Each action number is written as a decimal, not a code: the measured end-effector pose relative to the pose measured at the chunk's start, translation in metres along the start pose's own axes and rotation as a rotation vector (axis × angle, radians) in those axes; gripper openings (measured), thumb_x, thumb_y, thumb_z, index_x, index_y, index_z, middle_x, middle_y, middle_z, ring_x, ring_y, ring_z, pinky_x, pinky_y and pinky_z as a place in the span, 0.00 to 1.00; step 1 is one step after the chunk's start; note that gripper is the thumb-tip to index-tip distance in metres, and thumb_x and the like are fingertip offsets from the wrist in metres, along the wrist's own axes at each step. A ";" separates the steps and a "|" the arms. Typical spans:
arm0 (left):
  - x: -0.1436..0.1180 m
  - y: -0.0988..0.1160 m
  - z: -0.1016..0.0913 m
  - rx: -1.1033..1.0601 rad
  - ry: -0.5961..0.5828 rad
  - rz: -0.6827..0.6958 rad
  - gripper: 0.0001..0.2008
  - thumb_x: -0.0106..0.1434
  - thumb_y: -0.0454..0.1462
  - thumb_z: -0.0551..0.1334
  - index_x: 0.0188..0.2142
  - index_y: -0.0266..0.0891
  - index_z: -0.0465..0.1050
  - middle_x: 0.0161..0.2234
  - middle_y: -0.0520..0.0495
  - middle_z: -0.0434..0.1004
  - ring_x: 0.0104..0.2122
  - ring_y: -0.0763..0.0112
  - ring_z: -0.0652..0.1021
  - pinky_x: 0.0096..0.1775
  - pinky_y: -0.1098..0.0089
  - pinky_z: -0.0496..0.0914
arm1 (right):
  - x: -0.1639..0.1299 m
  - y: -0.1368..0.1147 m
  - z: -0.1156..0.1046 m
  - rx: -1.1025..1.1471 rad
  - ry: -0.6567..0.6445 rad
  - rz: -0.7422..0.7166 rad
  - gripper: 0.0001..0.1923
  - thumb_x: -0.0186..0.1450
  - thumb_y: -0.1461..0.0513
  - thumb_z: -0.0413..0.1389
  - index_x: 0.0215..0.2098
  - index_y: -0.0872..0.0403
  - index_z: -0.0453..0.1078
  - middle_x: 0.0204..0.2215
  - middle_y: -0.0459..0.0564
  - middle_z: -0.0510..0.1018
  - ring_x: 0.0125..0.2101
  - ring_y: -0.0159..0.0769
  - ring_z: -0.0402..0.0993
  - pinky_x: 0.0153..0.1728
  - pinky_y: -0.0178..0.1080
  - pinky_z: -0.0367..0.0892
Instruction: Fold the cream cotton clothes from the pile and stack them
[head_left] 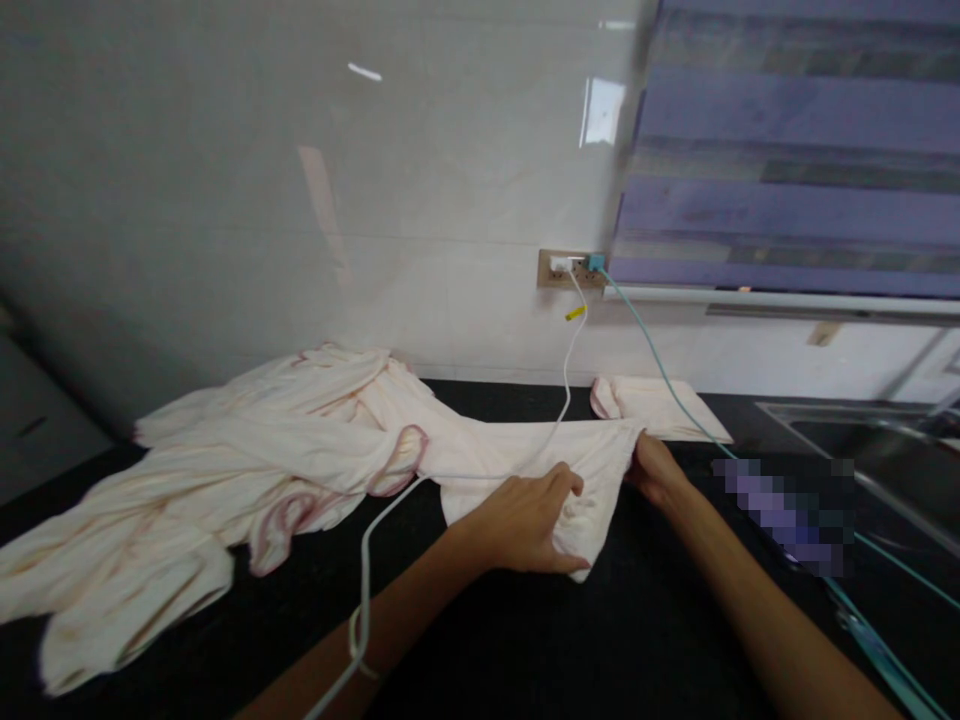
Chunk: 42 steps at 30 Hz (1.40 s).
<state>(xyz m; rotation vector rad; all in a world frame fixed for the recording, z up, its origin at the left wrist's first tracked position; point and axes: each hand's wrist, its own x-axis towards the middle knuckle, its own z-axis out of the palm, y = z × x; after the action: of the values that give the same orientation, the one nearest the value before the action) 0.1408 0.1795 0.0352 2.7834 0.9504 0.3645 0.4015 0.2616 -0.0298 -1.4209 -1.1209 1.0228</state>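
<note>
- Cream garment (315, 450), pink-trimmed: lying spread and rumpled on the black countertop (525, 640), running from the lower left up to the middle; its long axis is going roughly left to right, the bulk at the left, the narrow end pointing right toward the sink (862, 440).
- Left hand (525, 520): pressing palm-down on the garment's right end, fingers curling over a gathered fold of cloth.
- Right hand (656, 470): pinching the garment's far right corner, pulling it taut; the two hands are sitting near each other but apart.
- Step, as judged: smoothing and squaring this end, seemingly ahead of a fold. The next move is calling for both hands gripping the edge evenly so the cloth is not bunching.
- White cable (562, 400): hanging from the wall socket (570, 268) and trailing across the garment, liable to get caught in a fold.
- Teal cable (675, 390): running right from the same socket.
- Folded cream cloth (660, 405): lying against the wall behind.
</note>
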 end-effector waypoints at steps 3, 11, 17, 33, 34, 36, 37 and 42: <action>-0.001 -0.001 0.001 0.053 -0.017 0.062 0.42 0.56 0.60 0.68 0.64 0.47 0.60 0.56 0.41 0.70 0.47 0.51 0.79 0.44 0.59 0.72 | 0.000 -0.002 -0.002 0.078 0.048 0.113 0.19 0.64 0.47 0.54 0.44 0.51 0.71 0.26 0.49 0.79 0.27 0.38 0.74 0.27 0.37 0.69; 0.004 -0.012 0.016 0.169 0.001 0.260 0.20 0.69 0.54 0.60 0.45 0.41 0.78 0.51 0.40 0.74 0.51 0.54 0.75 0.49 0.58 0.69 | 0.005 -0.005 -0.022 -0.418 0.251 -0.169 0.14 0.63 0.55 0.51 0.42 0.53 0.70 0.31 0.52 0.80 0.29 0.38 0.73 0.29 0.36 0.64; 0.007 -0.005 0.017 0.151 0.177 0.219 0.20 0.76 0.45 0.51 0.38 0.36 0.75 0.44 0.39 0.78 0.43 0.61 0.78 0.45 0.62 0.70 | 0.004 -0.012 -0.037 -0.791 0.324 -0.335 0.16 0.68 0.54 0.47 0.33 0.53 0.72 0.28 0.54 0.79 0.31 0.40 0.73 0.30 0.37 0.57; 0.000 0.007 0.011 0.168 0.097 0.032 0.18 0.76 0.46 0.49 0.62 0.48 0.62 0.35 0.48 0.83 0.33 0.60 0.83 0.32 0.69 0.69 | 0.017 0.000 -0.045 -0.453 0.086 -0.116 0.07 0.59 0.62 0.52 0.31 0.53 0.71 0.24 0.47 0.77 0.27 0.34 0.69 0.28 0.34 0.61; 0.000 0.006 0.012 0.153 0.106 0.040 0.17 0.76 0.45 0.49 0.61 0.48 0.63 0.36 0.49 0.83 0.33 0.60 0.83 0.32 0.69 0.69 | 0.017 0.001 -0.044 -0.373 0.049 -0.062 0.06 0.57 0.62 0.52 0.30 0.53 0.71 0.23 0.46 0.75 0.25 0.34 0.69 0.27 0.34 0.61; 0.000 0.004 0.013 0.136 0.120 0.075 0.15 0.76 0.44 0.50 0.57 0.47 0.65 0.37 0.50 0.83 0.34 0.62 0.83 0.32 0.69 0.67 | 0.015 0.003 -0.043 -0.275 0.001 0.023 0.06 0.56 0.61 0.52 0.29 0.53 0.70 0.19 0.44 0.73 0.22 0.33 0.67 0.25 0.34 0.60; 0.001 0.003 0.013 0.136 0.127 0.095 0.14 0.76 0.44 0.50 0.54 0.45 0.67 0.38 0.50 0.83 0.35 0.63 0.82 0.32 0.69 0.67 | 0.013 0.003 -0.042 -0.250 -0.015 0.046 0.06 0.57 0.60 0.52 0.29 0.53 0.69 0.18 0.44 0.71 0.21 0.33 0.66 0.24 0.34 0.60; 0.004 0.001 0.016 0.172 0.205 0.209 0.17 0.77 0.45 0.48 0.39 0.39 0.69 0.36 0.47 0.80 0.35 0.66 0.79 0.32 0.68 0.64 | 0.004 -0.005 -0.039 -0.141 -0.068 0.117 0.05 0.58 0.59 0.52 0.27 0.51 0.64 0.14 0.41 0.64 0.15 0.29 0.57 0.17 0.33 0.53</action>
<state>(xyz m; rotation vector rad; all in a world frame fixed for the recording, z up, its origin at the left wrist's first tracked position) 0.1486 0.1798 0.0206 3.0598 0.7630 0.6378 0.4394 0.2577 -0.0205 -1.5898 -1.1906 1.0994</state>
